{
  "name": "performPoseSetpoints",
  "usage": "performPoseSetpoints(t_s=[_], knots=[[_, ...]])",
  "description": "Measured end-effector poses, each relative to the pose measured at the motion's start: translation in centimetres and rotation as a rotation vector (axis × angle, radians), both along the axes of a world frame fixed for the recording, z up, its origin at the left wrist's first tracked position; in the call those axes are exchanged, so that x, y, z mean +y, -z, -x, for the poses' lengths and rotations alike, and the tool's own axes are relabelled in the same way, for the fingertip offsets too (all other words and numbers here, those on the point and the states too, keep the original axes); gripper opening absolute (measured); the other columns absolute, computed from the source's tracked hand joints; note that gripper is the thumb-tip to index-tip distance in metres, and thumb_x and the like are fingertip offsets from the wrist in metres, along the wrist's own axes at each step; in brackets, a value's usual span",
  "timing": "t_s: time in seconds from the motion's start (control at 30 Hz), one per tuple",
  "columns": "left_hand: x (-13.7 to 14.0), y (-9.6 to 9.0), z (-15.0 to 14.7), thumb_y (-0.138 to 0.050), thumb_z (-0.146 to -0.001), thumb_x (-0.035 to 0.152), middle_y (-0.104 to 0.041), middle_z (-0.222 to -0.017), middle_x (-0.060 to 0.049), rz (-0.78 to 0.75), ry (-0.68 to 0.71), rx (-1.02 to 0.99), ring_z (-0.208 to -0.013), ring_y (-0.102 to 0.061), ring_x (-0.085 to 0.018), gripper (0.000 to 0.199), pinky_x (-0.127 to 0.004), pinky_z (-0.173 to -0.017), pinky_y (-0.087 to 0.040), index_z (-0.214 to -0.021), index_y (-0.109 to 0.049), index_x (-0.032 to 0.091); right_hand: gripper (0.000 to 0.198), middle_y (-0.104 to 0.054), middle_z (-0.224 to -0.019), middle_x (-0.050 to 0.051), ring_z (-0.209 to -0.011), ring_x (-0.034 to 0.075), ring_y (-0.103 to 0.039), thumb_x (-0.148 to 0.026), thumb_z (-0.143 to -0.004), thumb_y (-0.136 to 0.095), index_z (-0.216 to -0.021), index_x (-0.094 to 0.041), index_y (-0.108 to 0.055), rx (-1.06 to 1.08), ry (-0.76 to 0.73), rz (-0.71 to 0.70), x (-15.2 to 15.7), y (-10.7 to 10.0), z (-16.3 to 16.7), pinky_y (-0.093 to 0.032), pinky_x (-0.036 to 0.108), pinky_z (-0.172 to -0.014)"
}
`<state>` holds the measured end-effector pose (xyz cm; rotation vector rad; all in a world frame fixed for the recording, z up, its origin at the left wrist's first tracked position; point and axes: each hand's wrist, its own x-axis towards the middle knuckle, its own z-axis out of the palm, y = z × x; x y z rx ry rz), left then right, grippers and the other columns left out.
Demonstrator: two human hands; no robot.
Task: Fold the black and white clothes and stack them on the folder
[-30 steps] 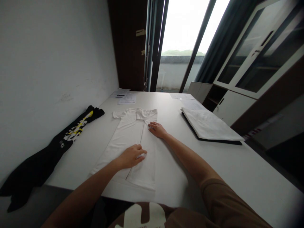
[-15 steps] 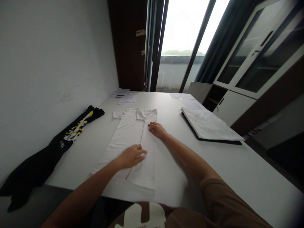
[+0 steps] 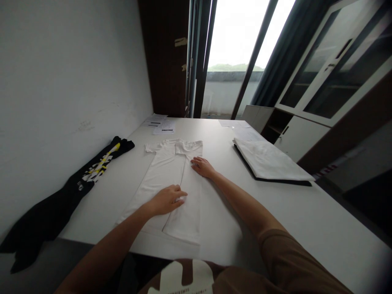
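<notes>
A white T-shirt (image 3: 190, 188) lies on the table in front of me, one side folded inward lengthwise over the rest. Its collar and sleeves point away from me, and the hem lies near the table's front edge. My left hand (image 3: 168, 199) rests on the lower middle of the shirt by the folded edge, thumb and forefinger slightly apart with white cloth showing between them. Farther up, my right hand (image 3: 202, 166) lies flat near the shirt's right edge, below the folded sleeve, with its fingers stretched out.
A long black garment (image 3: 65, 196) with a yellow and white print lies along the left side, hanging past the table's front edge. To the right sits a folded white cloth (image 3: 269, 159) on top of a black one (image 3: 283, 183). Papers (image 3: 163, 126) lie at the back.
My left hand has slid very slightly to the left and away from me on the shirt. The right hand and the shirt look unchanged.
</notes>
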<state>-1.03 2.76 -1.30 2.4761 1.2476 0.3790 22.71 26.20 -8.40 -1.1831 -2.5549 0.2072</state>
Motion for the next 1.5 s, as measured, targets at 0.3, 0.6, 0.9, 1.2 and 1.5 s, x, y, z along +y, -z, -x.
performPoseSetpoints(t_s=[0.3,0.6,0.9,1.2,1.5], knots=[[-3.7,1.8,11.8,-0.055,-0.101,0.030,-0.059,-0.141,-0.012,-0.214,-0.475,0.174,-0.132,-0.050,-0.029,0.040,-0.047,-0.116,-0.038,-0.139,-0.062,0.021,0.032,-0.055,-0.151,0.009,-0.149,0.031,-0.035,-0.036,-0.102,-0.056,-0.129,-0.026,-0.071,-0.037,-0.045,-0.158,-0.2,-0.7,3.3,-0.010,0.054,-0.126],[-8.4,2.7,12.3,-0.059,-0.099,0.035,-0.063,-0.112,-0.011,-0.239,-0.819,0.290,-0.108,-0.056,-0.029,0.021,-0.043,-0.096,-0.046,-0.112,-0.065,0.020,0.039,-0.063,-0.141,0.009,-0.132,0.026,-0.054,-0.035,-0.102,-0.058,-0.138,-0.022,-0.065,0.031,-0.242,-0.031,2.2,-2.7,22.8,-0.035,0.038,-0.116],[-8.5,1.7,11.4,-0.055,-0.098,0.021,-0.062,-0.098,-0.006,-0.067,-0.714,0.144,-0.095,-0.059,-0.025,0.011,-0.038,-0.087,-0.044,-0.087,-0.056,0.022,0.060,-0.052,-0.145,0.020,-0.135,0.037,-0.044,-0.054,-0.095,-0.065,-0.143,-0.019,-0.053,0.051,0.169,0.124,4.6,-3.1,34.7,-0.035,0.053,-0.111],[-8.0,1.5,7.7,-0.056,-0.098,0.022,-0.074,-0.099,-0.005,0.139,-0.631,0.089,-0.086,-0.071,-0.024,0.014,-0.031,-0.068,-0.039,-0.111,-0.055,0.026,0.033,-0.065,-0.125,0.020,-0.122,0.031,-0.058,-0.019,-0.105,-0.032,-0.129,-0.016,-0.055,0.138,0.306,0.257,7.0,-1.6,36.6,-0.041,0.049,-0.104],[-7.6,-0.9,10.8,-0.054,-0.097,0.029,-0.065,-0.078,0.001,0.233,-0.705,-0.010,-0.073,-0.061,-0.018,0.013,-0.026,-0.066,-0.033,-0.086,-0.057,0.023,0.040,-0.065,-0.113,0.014,-0.108,0.030,-0.063,-0.032,-0.108,-0.023,-0.137,-0.018,-0.046,0.640,0.429,0.461,10.6,-4.2,32.5,-0.053,0.045,-0.090]])
